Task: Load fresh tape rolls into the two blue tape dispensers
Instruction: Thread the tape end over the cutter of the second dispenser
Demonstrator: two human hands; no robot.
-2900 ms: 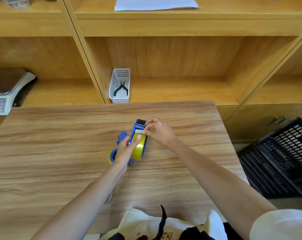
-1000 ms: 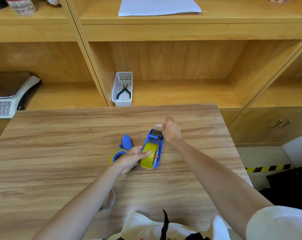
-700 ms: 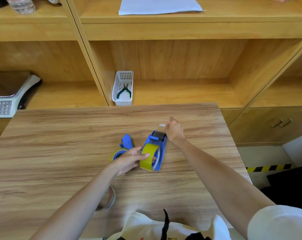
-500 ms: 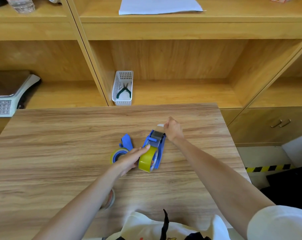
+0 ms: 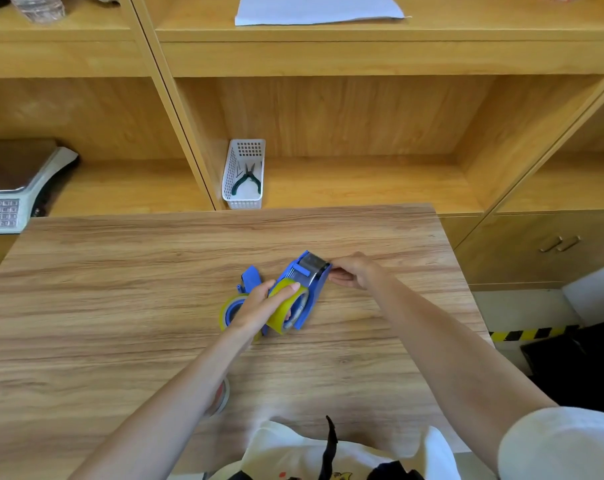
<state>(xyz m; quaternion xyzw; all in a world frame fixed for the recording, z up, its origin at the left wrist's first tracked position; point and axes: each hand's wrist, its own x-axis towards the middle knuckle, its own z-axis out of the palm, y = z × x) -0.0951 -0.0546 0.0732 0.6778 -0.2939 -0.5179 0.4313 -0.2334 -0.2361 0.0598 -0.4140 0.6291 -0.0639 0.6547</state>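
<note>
A blue tape dispenser [image 5: 312, 282] lies tilted on the wooden table [image 5: 120, 306], with a yellowish tape roll [image 5: 286, 311] seated in it. My left hand [image 5: 262, 303] grips that roll from the left. My right hand [image 5: 354, 275] pinches the tape end at the dispenser's front, by the cutter. A second blue dispenser [image 5: 240, 296], also carrying a yellowish roll, lies just left of the first and is partly hidden by my left hand.
An old tape core [image 5: 221, 398] lies on the table under my left forearm. A white basket [image 5: 245, 174] with pliers stands on the shelf behind the table. A scale [image 5: 9, 195] sits at the far left. The table's right edge drops to the floor.
My right hand has drawn the tape end from above the cutter down to the dispenser's right front. My left hand has shifted its grip on the roll. The dispenser has turned slightly.
</note>
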